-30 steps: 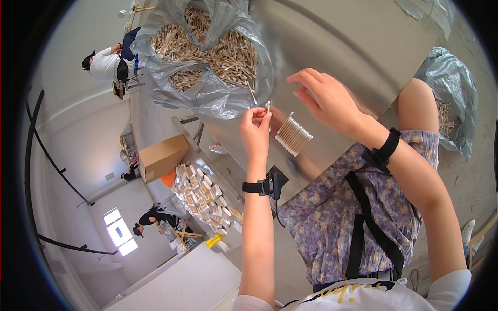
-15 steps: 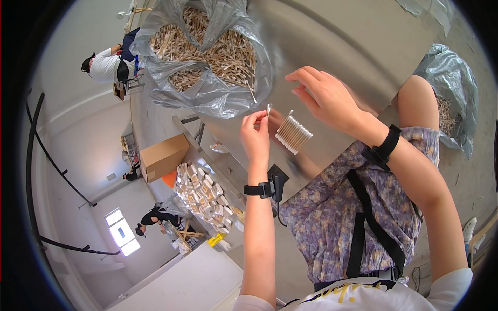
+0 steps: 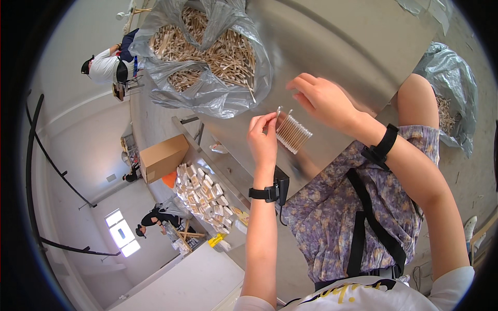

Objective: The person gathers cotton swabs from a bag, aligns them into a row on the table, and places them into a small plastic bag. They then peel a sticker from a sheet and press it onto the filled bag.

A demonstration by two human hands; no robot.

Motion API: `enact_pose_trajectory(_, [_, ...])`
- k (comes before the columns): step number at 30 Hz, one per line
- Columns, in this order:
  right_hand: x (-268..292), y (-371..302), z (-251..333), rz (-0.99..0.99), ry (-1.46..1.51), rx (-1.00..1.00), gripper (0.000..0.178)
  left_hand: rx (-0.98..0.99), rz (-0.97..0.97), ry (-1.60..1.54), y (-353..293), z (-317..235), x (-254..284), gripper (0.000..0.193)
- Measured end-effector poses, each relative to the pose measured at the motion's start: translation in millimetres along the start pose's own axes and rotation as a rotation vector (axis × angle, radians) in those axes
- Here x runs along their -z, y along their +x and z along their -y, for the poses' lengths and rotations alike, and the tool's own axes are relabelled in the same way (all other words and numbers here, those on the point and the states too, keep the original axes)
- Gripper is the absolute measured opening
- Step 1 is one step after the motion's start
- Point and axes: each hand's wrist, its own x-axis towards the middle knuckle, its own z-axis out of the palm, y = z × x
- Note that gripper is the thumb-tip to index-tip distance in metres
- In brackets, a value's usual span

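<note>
Between thumb and fingers, my left hand point(image 3: 263, 136) pinches a cotton swab point(image 3: 279, 112), its white tip sticking up past the fingertips. Just right of it, a neat row of cotton swabs point(image 3: 294, 135) lies side by side on the shiny metal table point(image 3: 332, 57). My right hand point(image 3: 326, 101) hovers above and to the right of the row, fingers bent and apart, with nothing visible in them. At the upper left, a grey plastic bag point(image 3: 223, 106) lies open, heaped with loose cotton swabs point(image 3: 228, 57).
Another grey bag of swabs point(image 3: 456, 88) stands on the right beyond my knee. Left of the table are a cardboard box point(image 3: 165, 157) and a pile of small white packs point(image 3: 199, 194). Several people work in the background, one in a white shirt point(image 3: 104, 66).
My left hand has moved right with the swab, up to the row's left edge. My right hand has shifted slightly down, its fingers curling a little more.
</note>
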Motion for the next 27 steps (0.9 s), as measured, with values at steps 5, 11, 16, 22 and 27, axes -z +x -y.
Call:
enact_pose_trajectory(5, [-7, -6, 1, 0.102, 0.011, -0.031, 0.017, -0.015, -0.011, -0.021, -2, 1, -3, 0.012])
enact_pose_trajectory(11, [-7, -7, 3, 0.134, -0.010, -0.042, 0.018, -0.056, -0.076, -0.041, -4, 3, -7, 0.013])
enact_pose_trajectory(16, [-14, -12, 1, 0.111, 0.088, -0.101, 0.019, 0.017, -0.060, -0.104, -8, -2, -9, 0.013])
enact_pose_trajectory(22, [-27, -16, 13, 0.046, 0.543, -0.381, 0.033, 0.000, -0.161, -0.216, -26, 7, -11, 0.027])
enact_pose_trajectory(27, [-40, -19, 16, 0.042, 0.727, -0.461, 0.046, 0.226, -0.427, -0.883, -41, 5, -31, 0.059])
